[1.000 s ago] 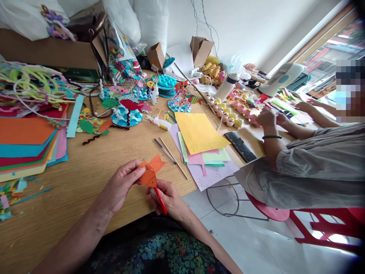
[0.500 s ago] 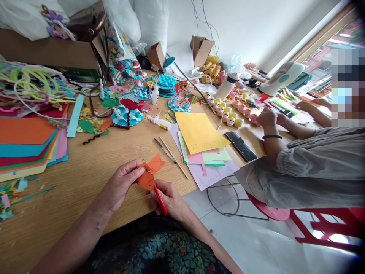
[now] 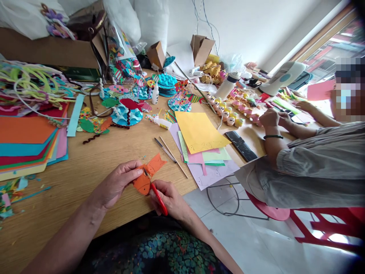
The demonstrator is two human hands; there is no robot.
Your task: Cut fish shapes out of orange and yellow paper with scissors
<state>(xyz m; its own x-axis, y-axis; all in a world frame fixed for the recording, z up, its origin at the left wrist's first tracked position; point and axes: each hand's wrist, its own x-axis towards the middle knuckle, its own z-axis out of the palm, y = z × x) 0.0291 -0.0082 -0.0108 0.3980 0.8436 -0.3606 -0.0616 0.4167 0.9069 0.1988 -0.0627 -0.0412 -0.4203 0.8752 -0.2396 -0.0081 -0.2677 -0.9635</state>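
Observation:
Between thumb and fingers, my left hand (image 3: pixel 121 180) pinches a piece of orange paper (image 3: pixel 142 185) with a fish outline and a dot eye drawn on it. A tail-like strip of the same paper sticks out to the upper right. My right hand (image 3: pixel 168 198) is closed around red-handled scissors (image 3: pixel 158 199). Their blades are mostly hidden by the paper; a dark tip shows near its upper edge. Just beyond my hands, a pen (image 3: pixel 165 150) and a thin wooden stick (image 3: pixel 174 158) lie on the table (image 3: pixel 114 152).
Yellow paper (image 3: pixel 201 131) tops several sheets beside a phone (image 3: pixel 241 146). Coloured paper (image 3: pixel 25 129) and scraps (image 3: pixel 17 192) lie at left. Blue plates with paper fish (image 3: pixel 127 114), glue bottles (image 3: pixel 163 122) and small chick figures (image 3: pixel 225 112) stand further back. A co-worker (image 3: pixel 313 160) sits at right.
The orange paper has tilted and shifted slightly left in my left hand, and a dark scissor tip now shows. At far right, a pink sheet has come up beside another person.

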